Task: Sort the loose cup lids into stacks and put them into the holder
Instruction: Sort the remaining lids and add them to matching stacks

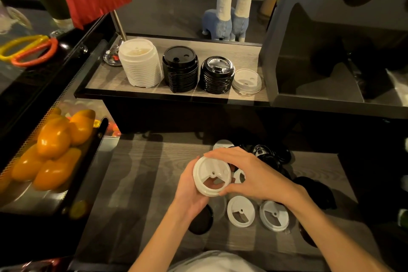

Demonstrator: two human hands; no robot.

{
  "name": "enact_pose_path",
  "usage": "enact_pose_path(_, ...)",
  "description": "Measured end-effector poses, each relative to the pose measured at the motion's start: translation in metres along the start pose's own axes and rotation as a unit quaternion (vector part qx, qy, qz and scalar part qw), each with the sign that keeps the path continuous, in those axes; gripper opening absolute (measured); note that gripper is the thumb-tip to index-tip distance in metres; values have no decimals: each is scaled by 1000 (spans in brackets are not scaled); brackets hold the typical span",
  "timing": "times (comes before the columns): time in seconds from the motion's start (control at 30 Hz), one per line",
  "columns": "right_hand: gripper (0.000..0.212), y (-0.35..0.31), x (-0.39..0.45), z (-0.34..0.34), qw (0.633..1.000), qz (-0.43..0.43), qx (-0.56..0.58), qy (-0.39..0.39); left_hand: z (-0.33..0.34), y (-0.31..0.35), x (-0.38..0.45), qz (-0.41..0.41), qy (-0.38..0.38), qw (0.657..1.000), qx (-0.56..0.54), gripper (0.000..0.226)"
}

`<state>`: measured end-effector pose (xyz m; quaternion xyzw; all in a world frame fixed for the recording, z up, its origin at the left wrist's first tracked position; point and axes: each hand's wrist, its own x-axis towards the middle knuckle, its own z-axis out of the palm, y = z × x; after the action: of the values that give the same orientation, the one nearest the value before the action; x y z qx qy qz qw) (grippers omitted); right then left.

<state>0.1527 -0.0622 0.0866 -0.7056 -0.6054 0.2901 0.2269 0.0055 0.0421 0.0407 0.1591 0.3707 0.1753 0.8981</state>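
Observation:
Both hands hold a white lid stack (211,176) above the lower wooden counter. My left hand (189,192) cups it from below and my right hand (249,172) pinches its rim from the right. Loose lids lie around them: two white lids (241,211) (274,216), a black lid (202,221) under my left wrist, and black lids (269,154) behind my right hand. On the upper shelf stand a white stack (140,66), two black stacks (180,69) (216,75) and a clear lid (247,81).
A dark grey holder (331,95) with open compartments sits at the right of the upper shelf (110,81). A glass display case with orange fruit (55,143) is on the left. Plush llamas (229,6) stand on the floor beyond.

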Motion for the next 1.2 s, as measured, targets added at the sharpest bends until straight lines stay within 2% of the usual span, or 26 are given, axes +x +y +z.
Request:
enact_pose_path(0.23,83,-1,6,-3,999,-28,-20,-14,-3,6,-2,-10,-16,999,-29,38)
enact_pose_path(0.37,83,-8,12,-7,999,-38,-24,2,3,17,-4,-19,-40,998,-54,50)
enact_pose_path(0.6,83,-46,55,-40,997,-82,-11,7,23,76,-12,10,-98,995,-8,68)
enact_pose_path(0.73,85,-80,83,-68,991,-121,-12,49,42,125,-23,71,-106,992,20,76)
enact_pose_path(0.83,83,-103,108,-87,986,-145,16,78,53,165,-33,142,-119,982,48,73)
enact_pose_path(0.9,83,-115,130,-102,982,-155,2,110,56,189,-36,208,-141,963,100,68)
enact_pose_path(0.93,84,-120,141,-110,980,-152,-8,126,54,198,-34,254,-123,950,136,64)
enact_pose_path(1.0,84,-133,163,-125,979,-139,-22,147,48,215,-29,365,2,907,210,49)
enact_pose_path(1.07,83,-140,186,-135,979,-127,-32,153,37,230,-15,465,135,820,306,30)
enact_pose_path(1.1,81,-141,199,-138,981,-117,-36,153,30,238,-8,489,159,778,361,31)
enact_pose_path(1.13,80,-142,211,-141,982,-104,-42,149,23,245,-1,496,152,750,410,40)
enact_pose_path(1.2,78,-142,236,-144,986,-78,-67,131,13,256,15,482,111,732,468,67)
